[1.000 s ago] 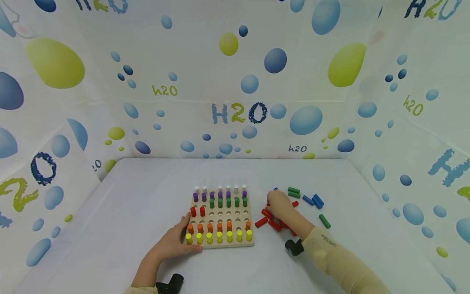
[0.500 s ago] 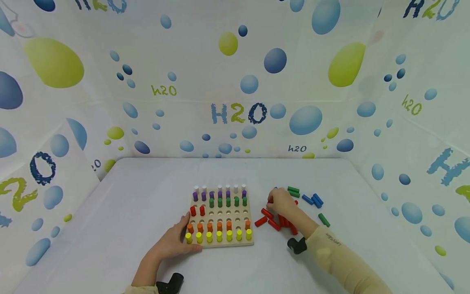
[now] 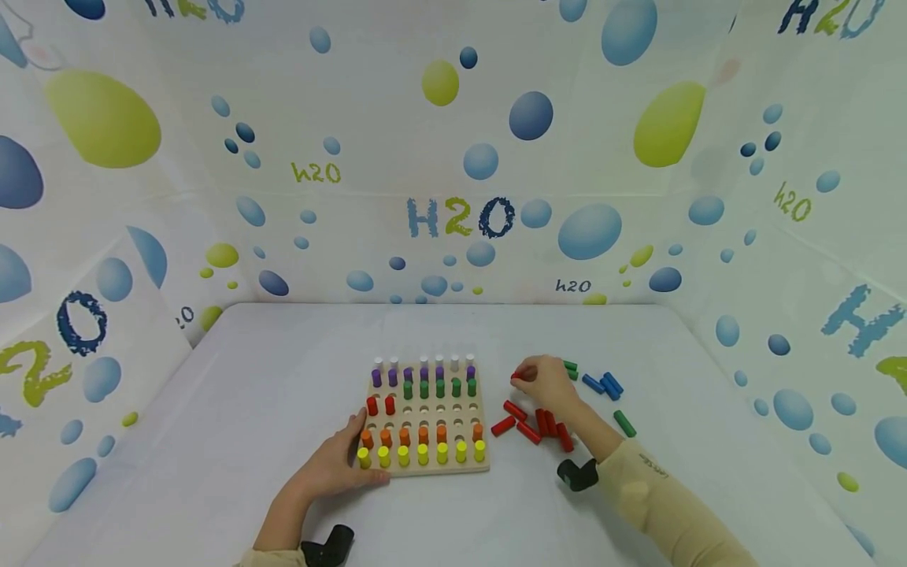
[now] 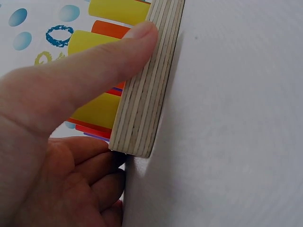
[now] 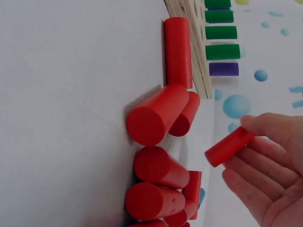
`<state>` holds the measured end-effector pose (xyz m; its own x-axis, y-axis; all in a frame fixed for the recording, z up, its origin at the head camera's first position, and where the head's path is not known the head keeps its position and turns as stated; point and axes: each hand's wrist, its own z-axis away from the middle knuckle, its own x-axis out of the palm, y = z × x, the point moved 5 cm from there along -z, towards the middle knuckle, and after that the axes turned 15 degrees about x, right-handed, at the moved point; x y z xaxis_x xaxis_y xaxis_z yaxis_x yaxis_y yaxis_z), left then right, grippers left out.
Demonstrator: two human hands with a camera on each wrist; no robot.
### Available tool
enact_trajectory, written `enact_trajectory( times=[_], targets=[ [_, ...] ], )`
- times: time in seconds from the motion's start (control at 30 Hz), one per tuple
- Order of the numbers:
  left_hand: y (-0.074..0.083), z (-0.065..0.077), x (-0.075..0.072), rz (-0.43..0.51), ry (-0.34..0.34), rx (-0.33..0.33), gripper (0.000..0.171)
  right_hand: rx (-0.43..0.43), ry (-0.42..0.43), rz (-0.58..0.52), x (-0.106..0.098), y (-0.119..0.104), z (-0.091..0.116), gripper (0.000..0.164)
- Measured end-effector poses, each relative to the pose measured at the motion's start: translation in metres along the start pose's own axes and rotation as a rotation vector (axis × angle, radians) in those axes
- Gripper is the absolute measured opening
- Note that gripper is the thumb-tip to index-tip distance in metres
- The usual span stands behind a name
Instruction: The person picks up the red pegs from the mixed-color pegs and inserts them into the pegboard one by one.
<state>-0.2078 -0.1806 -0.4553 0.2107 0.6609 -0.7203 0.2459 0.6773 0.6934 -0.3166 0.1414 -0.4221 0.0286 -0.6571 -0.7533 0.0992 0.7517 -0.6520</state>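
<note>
**Grip at left, pinch at right**

The white table (image 3: 283,354) extends under all I handle. On it lies the board (image 3: 439,471), its standing pegs (image 3: 423,454) in rows, far to near: white, purple, green, red, orange, yellow; red has two, at the left. My left hand (image 3: 336,463) grips the near left corner, thumb on the near edge. My right hand (image 3: 553,386), right of the board, is narrowed to a pinch. Loose red pegs (image 3: 546,423) lie nearer; blue pegs (image 3: 612,386) and green pegs (image 3: 625,424), rightward. Smallest: one red peg (image 5: 229,146) between my right thumb and fingers.
</note>
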Motion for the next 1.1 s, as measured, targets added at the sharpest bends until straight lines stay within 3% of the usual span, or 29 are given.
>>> enact_trajectory(
  times=[0.17, 0.37, 0.77, 1.1],
  targets=[
    [0.0, 0.0, 0.0, -0.005, -0.002, 0.002, 0.113, 0.018, 0.003, -0.153, -0.003, 0.002, 0.003, 0.013],
    [-0.003, -0.002, 0.001, -0.001, 0.001, -0.01, 0.115, 0.02, 0.034, -0.261, -0.005, 0.003, 0.004, 0.016],
    [-0.002, -0.001, 0.001, -0.011, -0.002, 0.002, 0.113, 0.05, 0.005, -0.427, 0.0, 0.001, 0.0, 0.022],
    [-0.006, -0.001, 0.002, 0.006, 0.001, -0.003, 0.114, 0.022, -0.025, -0.482, 0.009, -0.012, 0.004, 0.022]
  ],
)
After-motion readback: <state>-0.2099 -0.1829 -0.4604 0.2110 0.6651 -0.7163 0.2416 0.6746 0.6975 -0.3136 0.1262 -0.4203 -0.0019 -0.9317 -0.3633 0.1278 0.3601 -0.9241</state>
